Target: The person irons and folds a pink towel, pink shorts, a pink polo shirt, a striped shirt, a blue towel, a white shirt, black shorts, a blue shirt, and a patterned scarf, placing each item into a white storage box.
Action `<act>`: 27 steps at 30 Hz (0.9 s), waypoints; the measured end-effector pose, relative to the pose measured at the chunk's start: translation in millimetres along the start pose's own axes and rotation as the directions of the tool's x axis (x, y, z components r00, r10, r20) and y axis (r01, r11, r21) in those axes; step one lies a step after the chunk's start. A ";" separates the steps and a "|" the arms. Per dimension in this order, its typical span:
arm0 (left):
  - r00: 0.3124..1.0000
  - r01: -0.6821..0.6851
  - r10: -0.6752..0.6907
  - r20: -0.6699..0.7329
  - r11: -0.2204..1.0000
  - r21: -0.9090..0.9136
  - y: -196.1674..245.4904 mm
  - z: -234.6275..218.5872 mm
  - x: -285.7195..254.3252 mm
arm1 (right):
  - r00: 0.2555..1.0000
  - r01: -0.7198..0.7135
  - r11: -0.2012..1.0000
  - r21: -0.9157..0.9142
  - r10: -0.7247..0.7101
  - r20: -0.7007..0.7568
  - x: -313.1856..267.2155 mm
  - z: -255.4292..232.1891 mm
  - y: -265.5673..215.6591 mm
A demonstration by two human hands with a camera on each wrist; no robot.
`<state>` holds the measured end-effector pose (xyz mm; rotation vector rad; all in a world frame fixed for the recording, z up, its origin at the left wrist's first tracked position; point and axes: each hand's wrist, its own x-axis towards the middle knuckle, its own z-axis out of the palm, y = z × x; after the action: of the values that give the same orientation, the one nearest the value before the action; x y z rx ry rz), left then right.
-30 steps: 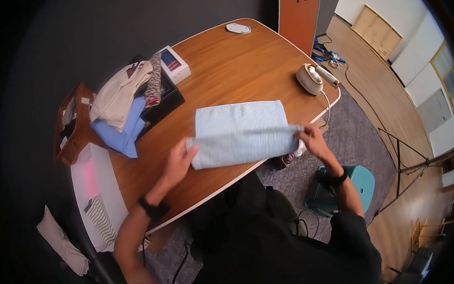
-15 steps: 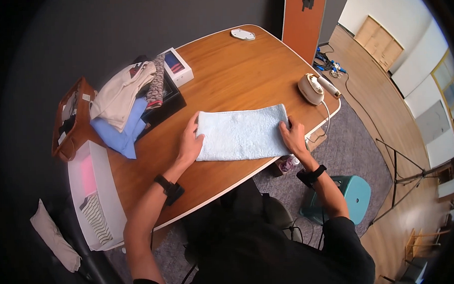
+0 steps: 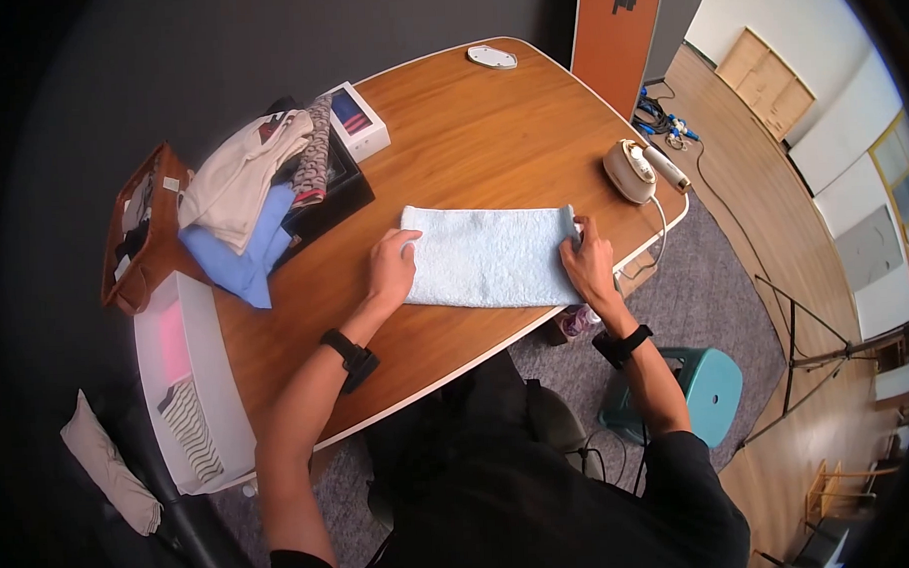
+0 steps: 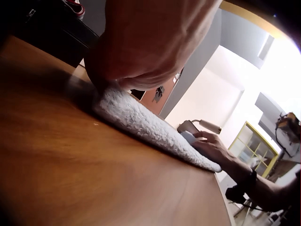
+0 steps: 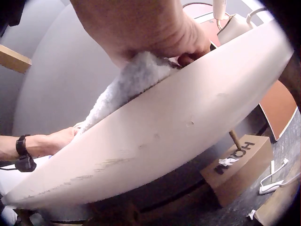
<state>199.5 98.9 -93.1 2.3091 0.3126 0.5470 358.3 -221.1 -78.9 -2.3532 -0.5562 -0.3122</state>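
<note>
A pale blue towel (image 3: 489,258) lies folded into a flat rectangle near the table's front edge. At its left side my left hand (image 3: 390,270) grips the edge, thumb and finger near the upper left corner. My right hand (image 3: 590,267) pinches the right side close to the upper right corner. Seen low in the left wrist view, the towel (image 4: 150,129) is a thick layered strip under my left hand (image 4: 146,42). In the right wrist view, curled fingers of my right hand (image 5: 146,28) hold the towel's edge (image 5: 124,84).
Left on the table are a black box with piled clothes (image 3: 241,181), a brown basket (image 3: 158,259) and a white bin (image 3: 234,417). A white box (image 3: 361,137) stands behind. A corded steamer (image 3: 631,173) sits at the right, a white plate (image 3: 492,57) at the far end.
The raised near part of the towel has come down and the towel now lies flat in a narrower rectangle. My left hand has moved from the near corner up along the left side.
</note>
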 end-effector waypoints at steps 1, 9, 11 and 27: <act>1.000 -0.006 0.006 -0.011 1.000 0.015 3.9 0.6 -0.4 | 0.999 -0.024 1.000 0.001 0.024 0.027 0.1 -3.7 -5.1; 0.958 -0.276 0.279 0.073 0.813 0.513 76.7 -16.7 -11.0 | 0.955 0.287 0.927 -0.240 -0.295 0.001 -8.6 -20.9 -22.8; 0.908 -0.419 0.391 0.152 0.818 0.395 83.8 -4.1 -14.4 | 0.909 0.415 0.879 -0.235 -0.413 0.061 -14.2 -13.2 -30.6; 0.850 -0.394 0.145 0.506 0.813 0.430 79.8 45.3 -42.2 | 0.965 0.259 0.839 -0.478 -0.205 0.164 -2.4 1.3 8.8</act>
<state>188.8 -0.3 -78.1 2.9524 -0.1363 0.0271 360.4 -226.8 -85.8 -2.8147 -0.9086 -0.4923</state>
